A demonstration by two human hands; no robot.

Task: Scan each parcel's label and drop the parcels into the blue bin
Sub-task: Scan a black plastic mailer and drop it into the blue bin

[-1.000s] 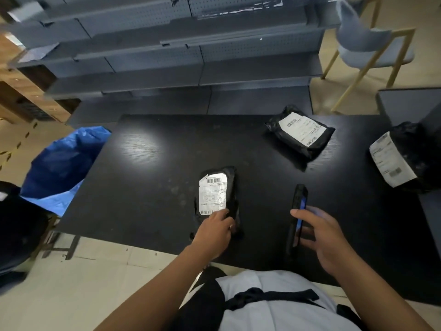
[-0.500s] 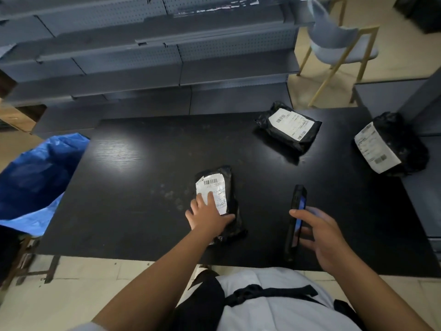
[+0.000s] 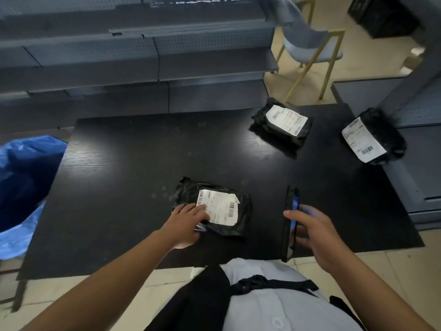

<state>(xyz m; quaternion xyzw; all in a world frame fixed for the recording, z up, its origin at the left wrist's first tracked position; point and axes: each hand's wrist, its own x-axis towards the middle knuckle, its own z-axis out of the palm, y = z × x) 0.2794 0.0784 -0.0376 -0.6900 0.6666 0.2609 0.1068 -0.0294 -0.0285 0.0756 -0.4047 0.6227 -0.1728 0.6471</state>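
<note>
A black parcel (image 3: 238,223) with a white barcode label lies near the front edge of the black table (image 3: 124,187). My left hand (image 3: 185,223) grips its left end, fingers lying over the label's corner. To its right, my right hand (image 3: 315,232) holds a black handheld scanner (image 3: 290,225) upright on its edge, its blue screen facing right. Two more labelled black parcels sit farther back: one (image 3: 282,123) at the far right of the table, another (image 3: 379,137) at the table's right edge. The blue bin (image 3: 26,173), lined with blue plastic, stands left of the table.
Grey metal shelving (image 3: 143,48) runs along behind the table. A chair (image 3: 312,51) with wooden legs stands at the back right. A grey cabinet (image 3: 415,149) abuts the table's right side. A black crate (image 3: 379,15) sits on the floor at the far right.
My left hand has turned the near parcel from upright to lying crosswise, label now running left to right. The scanner in my right hand has barely moved. The view has shifted.
</note>
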